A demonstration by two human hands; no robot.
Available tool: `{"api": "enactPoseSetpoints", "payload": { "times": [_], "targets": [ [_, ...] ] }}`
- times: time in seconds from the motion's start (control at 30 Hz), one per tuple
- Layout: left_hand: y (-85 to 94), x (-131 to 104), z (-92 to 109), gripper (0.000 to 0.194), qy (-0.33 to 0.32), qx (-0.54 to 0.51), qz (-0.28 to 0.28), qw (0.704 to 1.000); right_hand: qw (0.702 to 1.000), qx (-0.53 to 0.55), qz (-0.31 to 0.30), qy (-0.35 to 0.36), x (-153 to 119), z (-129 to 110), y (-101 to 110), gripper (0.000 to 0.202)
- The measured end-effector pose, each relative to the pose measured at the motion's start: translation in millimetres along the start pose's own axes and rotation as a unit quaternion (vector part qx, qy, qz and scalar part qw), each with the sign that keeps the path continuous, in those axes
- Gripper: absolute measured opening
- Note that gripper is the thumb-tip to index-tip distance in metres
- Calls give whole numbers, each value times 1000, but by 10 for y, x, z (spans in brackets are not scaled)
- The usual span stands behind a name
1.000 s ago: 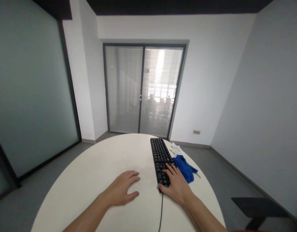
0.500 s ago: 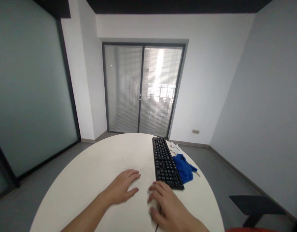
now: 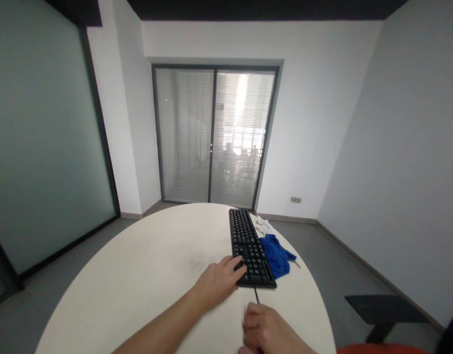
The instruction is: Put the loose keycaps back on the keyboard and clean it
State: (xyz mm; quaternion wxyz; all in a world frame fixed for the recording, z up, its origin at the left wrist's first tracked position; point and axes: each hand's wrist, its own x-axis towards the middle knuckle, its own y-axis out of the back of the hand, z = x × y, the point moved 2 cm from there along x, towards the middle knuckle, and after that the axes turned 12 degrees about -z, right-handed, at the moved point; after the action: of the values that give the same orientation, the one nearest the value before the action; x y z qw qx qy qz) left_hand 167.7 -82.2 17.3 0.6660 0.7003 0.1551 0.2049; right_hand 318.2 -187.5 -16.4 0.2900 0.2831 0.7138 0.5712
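Observation:
A black keyboard (image 3: 247,241) lies lengthwise on the right part of the round white table (image 3: 167,250). My left hand (image 3: 222,279) rests with its fingers on the keyboard's near left corner, the thumb side toward me. From the keyboard's near edge a thin black cable (image 3: 256,295) runs down to my right hand (image 3: 261,328), whose fingers are curled around it. Part of that hand is blurred. Against the keyboard's right side lies a crumpled blue cloth (image 3: 278,255), and a white cloth-like item (image 3: 263,225) is behind it.
A chair with a black armrest (image 3: 384,309) and a red seat (image 3: 381,349) stands at the lower right, beside the table. Glass doors with blinds (image 3: 211,137) are in the far wall. A frosted glass panel (image 3: 45,137) is on the left.
My left hand has moved right, from the bare tabletop onto the keyboard's near corner. My right hand has shifted closer to me and its fingers have curled closed around the cable.

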Motion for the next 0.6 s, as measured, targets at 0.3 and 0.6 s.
{"api": "enactPoseSetpoints", "payload": {
  "times": [0.3, 0.6],
  "targets": [
    [-166, 137, -89, 34, -86, 30, 17, 996, 980, 129, -44, -148, -385, 59, 406, 27],
    [-257, 64, -213, 40, -55, 7, 30, 998, 960, 37, 11, -277, -1169, 809, 466, 20]
  ]
}}
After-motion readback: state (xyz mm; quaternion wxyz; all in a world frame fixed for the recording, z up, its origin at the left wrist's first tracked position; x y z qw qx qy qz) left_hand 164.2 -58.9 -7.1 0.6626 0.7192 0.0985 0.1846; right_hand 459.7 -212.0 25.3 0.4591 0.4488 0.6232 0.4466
